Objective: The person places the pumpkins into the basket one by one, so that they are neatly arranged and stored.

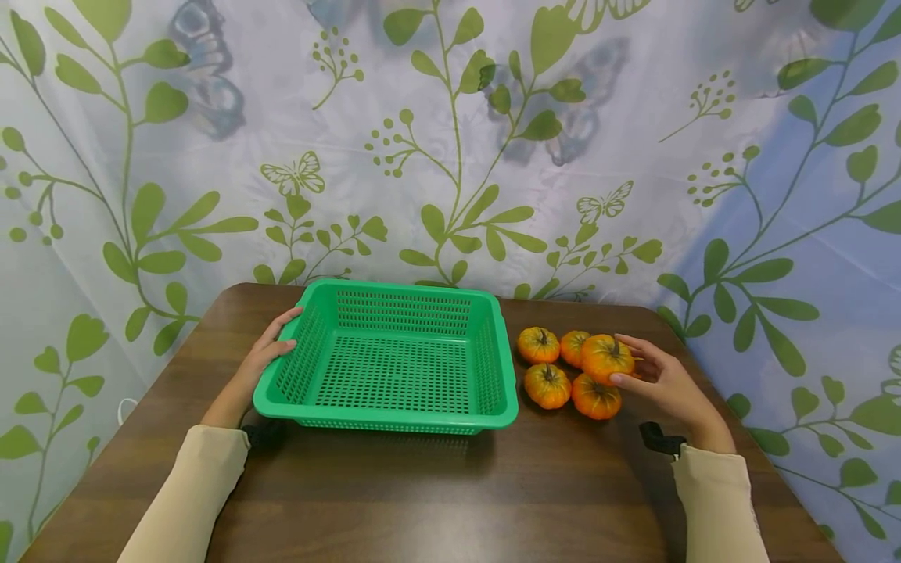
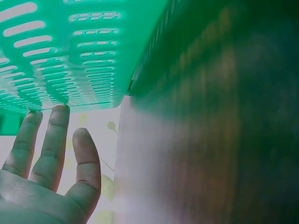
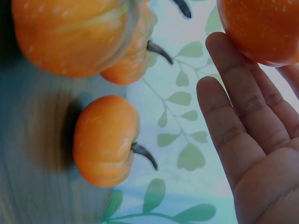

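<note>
A green plastic basket point(image 1: 385, 422) with slotted walls stands on the table, nothing inside it. At its left rim my left hand point(image 1: 256, 363) grips the edge, thumb over the rim; in the left wrist view fingertips point(image 2: 60, 112) touch the slotted outer wall. My right hand point(image 1: 672, 391) holds a small orange pumpkin point(image 1: 607, 358) between thumb and fingers, raised above the others. In the right wrist view that pumpkin point(image 3: 264, 28) shows at the top right, partly cut off. Several similar pumpkins lie close together right of the basket, including one at the front point(image 1: 596, 397).
Two pumpkins sit nearest the basket, a back one point(image 1: 538, 345) and a front one point(image 1: 547, 385). Another pumpkin point(image 1: 572, 347) is partly behind the held one. The brown wooden table point(image 1: 450, 500) ends at a leaf-patterned cloth backdrop point(image 1: 457, 156).
</note>
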Tool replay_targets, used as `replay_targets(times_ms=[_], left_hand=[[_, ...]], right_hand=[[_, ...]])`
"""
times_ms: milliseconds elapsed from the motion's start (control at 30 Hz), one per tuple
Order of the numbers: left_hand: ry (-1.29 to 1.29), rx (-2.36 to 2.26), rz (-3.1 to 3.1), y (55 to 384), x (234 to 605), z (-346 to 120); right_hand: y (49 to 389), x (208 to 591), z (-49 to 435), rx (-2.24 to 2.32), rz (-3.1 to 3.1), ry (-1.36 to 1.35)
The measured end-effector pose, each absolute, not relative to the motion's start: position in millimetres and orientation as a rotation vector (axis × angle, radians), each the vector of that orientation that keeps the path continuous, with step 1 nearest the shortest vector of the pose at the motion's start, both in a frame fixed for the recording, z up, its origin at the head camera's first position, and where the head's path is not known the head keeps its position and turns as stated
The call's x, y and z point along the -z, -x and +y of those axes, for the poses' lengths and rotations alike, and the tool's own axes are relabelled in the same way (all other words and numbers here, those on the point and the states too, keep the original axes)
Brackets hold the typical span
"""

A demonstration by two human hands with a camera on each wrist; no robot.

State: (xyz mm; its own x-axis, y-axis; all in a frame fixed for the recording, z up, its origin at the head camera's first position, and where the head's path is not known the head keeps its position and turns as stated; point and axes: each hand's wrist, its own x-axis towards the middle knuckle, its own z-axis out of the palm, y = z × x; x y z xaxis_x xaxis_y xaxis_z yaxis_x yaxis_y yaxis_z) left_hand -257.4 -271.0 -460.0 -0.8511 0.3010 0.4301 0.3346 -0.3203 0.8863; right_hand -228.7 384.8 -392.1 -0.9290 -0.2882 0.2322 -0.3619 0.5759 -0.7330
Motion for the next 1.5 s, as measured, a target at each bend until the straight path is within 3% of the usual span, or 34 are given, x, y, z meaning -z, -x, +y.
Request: replay_targets(times_ms=[367, 667, 1500], left_hand=[[0.874, 2.389, -1.814, 258.2, 460.3, -271.7], [0.614, 2.322, -2.054, 250.8, 456.2, -274.3], [0.603, 2.283, -2.1, 248.7, 456.0, -273.4]], right_hand=[[226.5, 381.5, 362.7, -1.3, -2.722, -0.645], [227.5, 377.2, 346.7, -1.219, -2.764, -0.659], [243.9, 365.1, 309.9, -1.313, -2.727, -0.848]])
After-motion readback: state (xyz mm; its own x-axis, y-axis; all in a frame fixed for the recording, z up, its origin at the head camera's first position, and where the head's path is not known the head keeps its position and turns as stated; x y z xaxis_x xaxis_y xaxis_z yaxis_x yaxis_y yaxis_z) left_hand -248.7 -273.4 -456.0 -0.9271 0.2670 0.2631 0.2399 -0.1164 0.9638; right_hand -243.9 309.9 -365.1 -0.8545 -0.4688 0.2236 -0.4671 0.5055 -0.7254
